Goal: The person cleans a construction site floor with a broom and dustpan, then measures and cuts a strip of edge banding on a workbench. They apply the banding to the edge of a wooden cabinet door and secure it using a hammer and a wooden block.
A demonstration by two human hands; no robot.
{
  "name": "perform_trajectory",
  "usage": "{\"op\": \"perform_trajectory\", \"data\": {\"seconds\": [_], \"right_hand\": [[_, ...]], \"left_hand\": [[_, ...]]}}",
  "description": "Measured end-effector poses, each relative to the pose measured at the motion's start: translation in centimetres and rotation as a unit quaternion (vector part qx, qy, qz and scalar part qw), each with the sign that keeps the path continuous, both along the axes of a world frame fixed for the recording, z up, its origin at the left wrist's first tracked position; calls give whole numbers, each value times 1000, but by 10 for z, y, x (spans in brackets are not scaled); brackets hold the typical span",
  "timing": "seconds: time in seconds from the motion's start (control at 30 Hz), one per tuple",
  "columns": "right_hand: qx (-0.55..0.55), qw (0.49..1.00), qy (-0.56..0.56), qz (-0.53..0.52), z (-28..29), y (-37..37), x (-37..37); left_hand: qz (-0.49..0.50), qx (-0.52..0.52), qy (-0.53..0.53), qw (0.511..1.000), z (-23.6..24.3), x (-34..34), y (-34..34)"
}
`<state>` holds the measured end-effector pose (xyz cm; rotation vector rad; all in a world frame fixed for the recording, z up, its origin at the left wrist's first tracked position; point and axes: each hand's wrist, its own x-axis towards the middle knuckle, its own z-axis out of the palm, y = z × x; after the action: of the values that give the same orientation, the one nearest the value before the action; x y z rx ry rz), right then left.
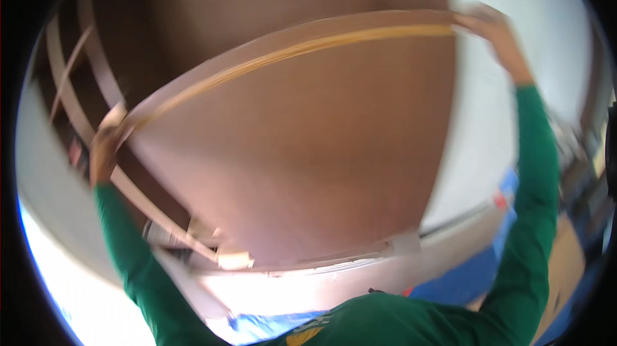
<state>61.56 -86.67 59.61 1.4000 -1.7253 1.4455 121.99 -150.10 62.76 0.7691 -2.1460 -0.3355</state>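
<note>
Across the upper part of the head view runs a long brown board (289, 41) with a yellowish strip along its edge, held between my outstretched arms. My left hand (108, 143) is closed around its left end, which sits lower in the picture. My right hand (490, 25) grips the right end, higher up; motion smears its fingers somewhat. A broad brown wooden surface (308, 153) fills the middle below the strip; whether it belongs to the same board cannot be told.
At the left is an open wooden frame (64, 76) with slats and a dark inside, close to my left hand. A white wall (533, 5) stands on the right. Blue sheeting (459, 282) lies lower right, near a tan panel (565, 262). Small light wood pieces (234, 260) show lower left.
</note>
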Motion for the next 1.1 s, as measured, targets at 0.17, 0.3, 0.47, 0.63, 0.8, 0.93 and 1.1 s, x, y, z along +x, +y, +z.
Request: {"op": "perform_trajectory", "data": {"seconds": [0.17,0.3,0.47,0.63,0.8,0.93,1.1], "right_hand": [[19,982,63,-177,18,51,-31],[-87,979,31,-182,14,54,-44],[22,990,37,-135,13,28,-86],[16,988,32,-149,16,32,-73],[43,984,20,-171,19,48,-66],[-7,984,7,-178,16,45,-65],[63,981,34,-178,20,53,-64]], "left_hand": [[-192,86,174,962,-1,-2,-30],[-192,109,222,950,9,-6,-20],[-161,114,206,958,16,24,-10],[-152,148,191,958,11,13,-19],[-161,141,151,965,7,6,-32],[-163,153,144,964,4,2,-43],[-165,152,156,962,-3,0,-47]]}}
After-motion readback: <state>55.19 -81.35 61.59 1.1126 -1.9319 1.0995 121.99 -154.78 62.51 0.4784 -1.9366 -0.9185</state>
